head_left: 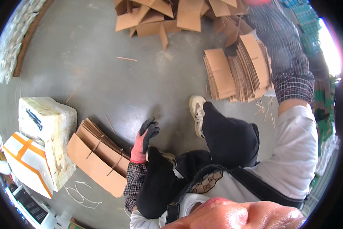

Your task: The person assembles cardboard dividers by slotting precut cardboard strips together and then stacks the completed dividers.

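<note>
My left hand (144,140), in a pink and black glove, hangs above the grey floor with its fingers loosely bent and apart, holding nothing. Close to its left leans a stack of folded cardboard boxes (99,162). My right arm reaches far up to the right. Only a red blur of my right hand (258,1) shows at the upper edge, so its fingers cannot be made out. Near that arm stands a bundle of flat cardboard boxes (238,70), on edge. Beyond it lies a pile of opened cardboard boxes (160,17) with flaps sticking out.
A worn white foam box (66,126) stands at the left, a blue-black tool (34,119) on it. Beside it is a white foam piece with orange tape (30,160). White cord (82,194) and thin strips (126,59) lie on the floor. Green stacked goods (305,23) line the right.
</note>
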The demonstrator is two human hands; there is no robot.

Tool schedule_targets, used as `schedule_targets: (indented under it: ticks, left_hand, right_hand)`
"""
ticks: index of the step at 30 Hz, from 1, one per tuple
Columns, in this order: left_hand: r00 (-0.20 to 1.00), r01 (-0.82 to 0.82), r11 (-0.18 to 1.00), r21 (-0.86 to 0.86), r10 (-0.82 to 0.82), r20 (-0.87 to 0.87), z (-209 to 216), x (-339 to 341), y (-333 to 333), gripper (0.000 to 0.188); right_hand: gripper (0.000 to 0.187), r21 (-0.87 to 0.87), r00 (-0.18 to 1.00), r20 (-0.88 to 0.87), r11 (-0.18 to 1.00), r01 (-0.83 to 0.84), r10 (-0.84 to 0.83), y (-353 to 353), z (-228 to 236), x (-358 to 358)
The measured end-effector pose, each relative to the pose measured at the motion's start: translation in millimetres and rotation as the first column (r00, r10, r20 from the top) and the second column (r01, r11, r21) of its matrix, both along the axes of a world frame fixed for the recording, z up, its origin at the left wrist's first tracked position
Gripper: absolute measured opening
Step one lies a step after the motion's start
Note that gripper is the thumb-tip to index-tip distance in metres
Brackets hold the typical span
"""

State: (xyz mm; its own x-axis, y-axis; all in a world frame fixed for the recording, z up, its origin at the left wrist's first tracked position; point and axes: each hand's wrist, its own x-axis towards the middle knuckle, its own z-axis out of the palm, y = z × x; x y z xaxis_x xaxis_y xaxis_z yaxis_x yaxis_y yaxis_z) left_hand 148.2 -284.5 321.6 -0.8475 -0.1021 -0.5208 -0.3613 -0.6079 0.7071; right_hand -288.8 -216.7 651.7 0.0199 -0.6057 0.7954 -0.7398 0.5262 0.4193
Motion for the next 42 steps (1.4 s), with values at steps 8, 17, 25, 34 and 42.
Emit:
schedule_targets:
  ticks: [8, 17, 25, 34, 42]
  left_hand:
    - [0.973, -0.055, 0.9, -0.433, 0.145, 0.178, -57, 78, -12, 0.05]
    - [0.341, 0.686, 0.091, -0.722, 0.837, 0.429, 5, 159, -118, 0.11]
    - [0.572, 0.109, 0.105, -0.989, 0.807, 0.148, 20, 253, -131, 0.057]
    - [0.924, 0.327, -0.099, -0.94, 0.242, 0.296, 31, -1, -81, 0.057]
    - [0.804, 0.593, -0.082, -0.801, 0.002, 0.595, -94, -81, -36, 0.053]
  right_hand:
    - [0.076, 0.87, 0.288, 0.362, 0.433, 0.236, -0.886, 225, -390, 92]
    - [0.092, 0.832, 0.145, 0.396, 0.421, 0.362, -0.907, 257, -395, 108]
    - [0.052, 0.192, -0.197, 0.969, 0.96, 0.202, -0.152, 303, -369, 63]
    - [0.055, 0.06, 0.107, 0.992, 0.994, 0.096, -0.07, 110, -309, 139]
    - [0.042, 0.489, 0.6, 0.798, 0.64, -0.593, -0.054, 16, -319, 220]
